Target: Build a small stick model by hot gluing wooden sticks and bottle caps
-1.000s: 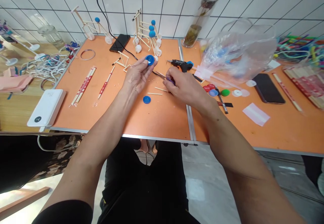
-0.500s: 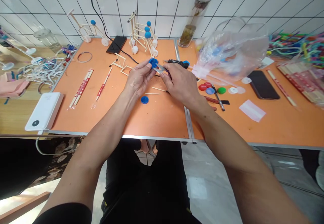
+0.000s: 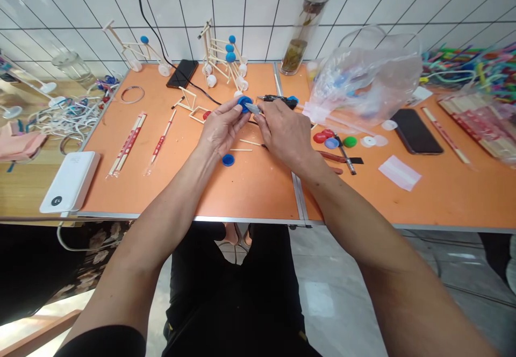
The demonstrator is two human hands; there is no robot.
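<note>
My left hand [image 3: 221, 126] pinches a blue bottle cap [image 3: 244, 102] between thumb and fingers, above the orange table. In my right hand [image 3: 280, 128] is what looks like a pair of small scissors [image 3: 253, 108]; the pointed metal blades reach the cap's right edge, and my fingers hide the handles. Another blue cap [image 3: 228, 160] lies on the table below my left hand. Thin wooden sticks [image 3: 242, 150] lie between my forearms. Behind my hands sit a black pen-like tool [image 3: 278, 99] and a small stick frame [image 3: 189, 101].
Stick models with caps [image 3: 226, 56] stand by the tiled wall, near a phone [image 3: 182, 73] and cable. A glass bottle [image 3: 298, 45], plastic bag [image 3: 363, 83] and coloured caps [image 3: 350, 141] are rightward. Wrapped chopsticks [image 3: 128, 144] and a white power bank [image 3: 70, 182] lie left.
The scissor blades, apart half a second ago, now look closed together at the cap's edge. The cap is turned slightly in my left fingers. The whole view has shifted a little.
</note>
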